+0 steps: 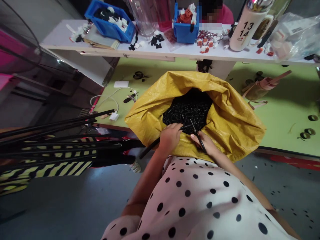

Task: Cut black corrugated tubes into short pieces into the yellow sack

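My left hand (170,137) is wrapped round a black tube (150,147), whose ridged end sticks out to the right over the mouth of a yellow sack (232,116). Black scissors (197,135) are in my right hand (205,143), their blades pointing up and away beside the tube's end. Many small black pieces (187,108) lie inside the open sack, just beyond both hands. The sack rests at the front edge of the green table, its near rim against my dotted clothing.
A white shelf (155,51) behind holds blue bins (112,25), connectors and a bottle (246,28). Another pair of scissors (138,75) and a white cable (107,96) lie left on the green table (280,126). Long black tubes (57,127) jut in from the left. A person sits beyond the shelf.
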`<state>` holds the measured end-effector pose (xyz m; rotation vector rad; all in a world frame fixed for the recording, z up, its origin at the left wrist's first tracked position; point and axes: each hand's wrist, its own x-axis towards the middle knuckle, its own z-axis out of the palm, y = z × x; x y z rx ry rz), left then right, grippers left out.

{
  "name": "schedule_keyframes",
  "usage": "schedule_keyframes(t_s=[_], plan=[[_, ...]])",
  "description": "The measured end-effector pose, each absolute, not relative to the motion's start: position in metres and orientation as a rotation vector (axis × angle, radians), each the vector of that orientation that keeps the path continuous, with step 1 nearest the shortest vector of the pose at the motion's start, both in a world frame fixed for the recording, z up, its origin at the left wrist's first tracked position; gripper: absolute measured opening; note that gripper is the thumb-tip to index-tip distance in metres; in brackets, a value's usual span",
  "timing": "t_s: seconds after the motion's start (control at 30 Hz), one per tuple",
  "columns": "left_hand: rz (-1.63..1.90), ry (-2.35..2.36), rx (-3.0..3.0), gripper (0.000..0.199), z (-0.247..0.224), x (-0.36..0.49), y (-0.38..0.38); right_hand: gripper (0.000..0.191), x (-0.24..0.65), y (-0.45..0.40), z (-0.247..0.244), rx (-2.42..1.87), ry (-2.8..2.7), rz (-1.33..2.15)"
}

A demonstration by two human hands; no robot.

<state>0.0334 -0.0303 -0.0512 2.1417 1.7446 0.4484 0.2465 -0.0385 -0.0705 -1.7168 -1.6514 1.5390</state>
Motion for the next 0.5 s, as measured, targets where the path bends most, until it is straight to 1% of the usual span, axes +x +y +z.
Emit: schedule_keyframes(t_s=[0.13, 0.3, 0.37, 0.5], plan=[[0.377, 1.741, 2.196, 0.026, -0.0512, 0.0345, -0.0339, 0.058, 0.2479, -0.0336, -0.0656, -1.723, -1.698, 1.533], [0.450, 1.753, 2.164, 0.025, -0.0551, 0.0337, -0.0324, 0.067, 0.2477, -0.0341, -0.0729, -1.789, -1.601, 1.438], [0.508, 1.791, 2.119, 0.025, -0.0550, 0.0332, -0.0307, 0.067, 0.2478, -0.0367, -0.0733, -1.731, -1.562, 1.460], [0.598, 1.825, 2.063, 0.024, -0.0522, 0.0317, -0.0269, 0.060, 0.2482, -0.0419, -0.0681, -1.621, -1.608, 1.569]])
